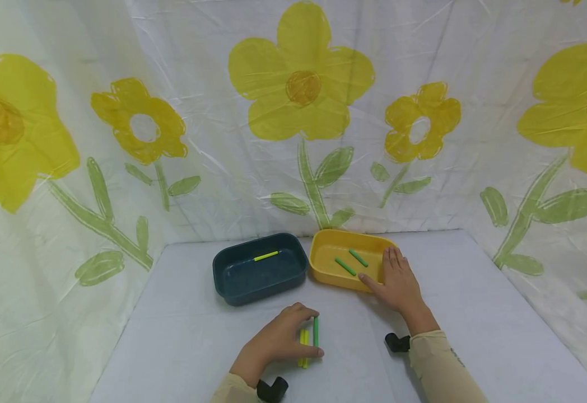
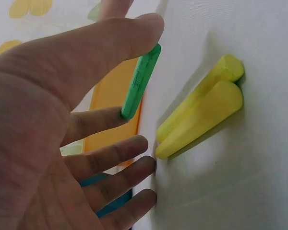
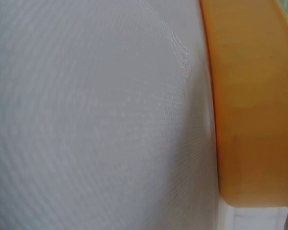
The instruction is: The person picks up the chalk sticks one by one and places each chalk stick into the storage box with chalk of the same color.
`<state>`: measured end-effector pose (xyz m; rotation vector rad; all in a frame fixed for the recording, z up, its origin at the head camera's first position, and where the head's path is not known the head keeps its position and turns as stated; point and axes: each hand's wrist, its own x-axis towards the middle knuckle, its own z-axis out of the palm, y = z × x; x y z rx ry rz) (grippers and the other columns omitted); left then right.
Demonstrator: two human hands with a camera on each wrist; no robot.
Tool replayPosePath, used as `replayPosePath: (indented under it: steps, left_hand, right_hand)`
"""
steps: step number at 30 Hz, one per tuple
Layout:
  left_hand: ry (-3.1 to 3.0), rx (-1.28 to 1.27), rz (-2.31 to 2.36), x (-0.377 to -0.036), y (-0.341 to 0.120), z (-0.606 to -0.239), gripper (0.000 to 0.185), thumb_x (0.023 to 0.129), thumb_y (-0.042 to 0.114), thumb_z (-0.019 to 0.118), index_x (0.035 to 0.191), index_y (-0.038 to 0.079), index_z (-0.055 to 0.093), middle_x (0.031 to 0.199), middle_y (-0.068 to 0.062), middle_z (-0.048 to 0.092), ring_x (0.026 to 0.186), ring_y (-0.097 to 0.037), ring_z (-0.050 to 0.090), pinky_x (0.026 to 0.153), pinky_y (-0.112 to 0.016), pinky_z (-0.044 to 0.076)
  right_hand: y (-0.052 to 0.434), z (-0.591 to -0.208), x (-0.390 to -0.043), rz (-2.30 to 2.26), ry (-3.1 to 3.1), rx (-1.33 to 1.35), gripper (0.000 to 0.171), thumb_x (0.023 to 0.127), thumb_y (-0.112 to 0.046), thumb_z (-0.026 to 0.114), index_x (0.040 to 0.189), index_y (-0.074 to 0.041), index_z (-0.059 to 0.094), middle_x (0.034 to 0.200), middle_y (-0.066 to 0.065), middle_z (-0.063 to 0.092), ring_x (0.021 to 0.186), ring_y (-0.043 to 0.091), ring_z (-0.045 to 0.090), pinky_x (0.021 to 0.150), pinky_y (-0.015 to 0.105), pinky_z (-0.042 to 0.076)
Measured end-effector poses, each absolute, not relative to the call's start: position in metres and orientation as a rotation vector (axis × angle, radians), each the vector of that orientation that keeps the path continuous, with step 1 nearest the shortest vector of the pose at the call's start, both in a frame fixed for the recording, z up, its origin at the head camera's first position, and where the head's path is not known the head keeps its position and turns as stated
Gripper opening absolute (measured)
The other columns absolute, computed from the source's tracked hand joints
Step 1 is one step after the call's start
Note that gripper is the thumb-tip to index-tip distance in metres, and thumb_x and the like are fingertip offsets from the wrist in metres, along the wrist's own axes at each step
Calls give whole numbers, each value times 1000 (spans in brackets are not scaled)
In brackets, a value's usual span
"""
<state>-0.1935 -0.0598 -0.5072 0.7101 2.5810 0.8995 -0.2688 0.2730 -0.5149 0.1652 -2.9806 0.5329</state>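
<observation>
Nearest the person, the left hand (image 1: 278,341) rests on the white table (image 1: 500,336), its fingers curled over a small cluster of sticks. It pinches a green stick (image 1: 316,331) between thumb and a fingertip; the left wrist view shows that stick (image 2: 141,81) lifted off the cloth while the other fingers hang loosely spread, likely so one stick can be singled out without dragging the rest. Just beside it two yellow sticks (image 1: 303,346) lie side by side, touching each other and flat on the table, partly covered by the hand in the head view and plain in the wrist view (image 2: 201,112). Further out and to the right, the right hand (image 1: 398,280) lies flat with straight fingers, holding nothing, its palm on the table and its fingers against the near right edge of the yellow tray (image 1: 324,268); judged from that pose, it seems to steady the tray. The right wrist view shows only the tray's orange-yellow wall (image 3: 249,110) and bare cloth. Inside the yellow tray two green sticks (image 1: 351,262) lie apart, roughly parallel. To its left, nearly touching it, stands a dark blue tray (image 1: 233,280) with a single yellow stick (image 1: 265,256) near its far wall. Behind everything hangs a white cloth with yellow flowers (image 1: 301,84).
</observation>
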Motion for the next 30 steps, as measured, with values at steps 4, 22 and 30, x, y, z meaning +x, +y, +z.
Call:
replayPosePath:
  steps: [4,22,30]
  left_hand:
    - [2577,692,931,-194,-59,-506,79,80,62,87,146,25,63,134,10,62,128,-12,57,114,-46,51]
    - [2693,674,1226,-198,-51,-494,80,85,54,87,153,23,56,140,10,57,129,-21,61,111,-44,54]
    - [2725,714,1257,-202,-47,-489,78,86,54,86,152,24,57,137,9,58,126,-22,62,106,-41,56]
  right_hand:
    - [273,-515,-269,545,-2974,169,118,99,-77,48,163,16,11,173,34,10,164,47,6,133,61,7]
    - [273,-516,-269,544,-2963,166,118,99,-77,47,163,16,12,173,34,10,164,48,6,133,62,8]
    - [274,-519,-269,541,-2953,160,119,98,-79,48,163,15,15,173,33,12,164,47,8,133,61,10]
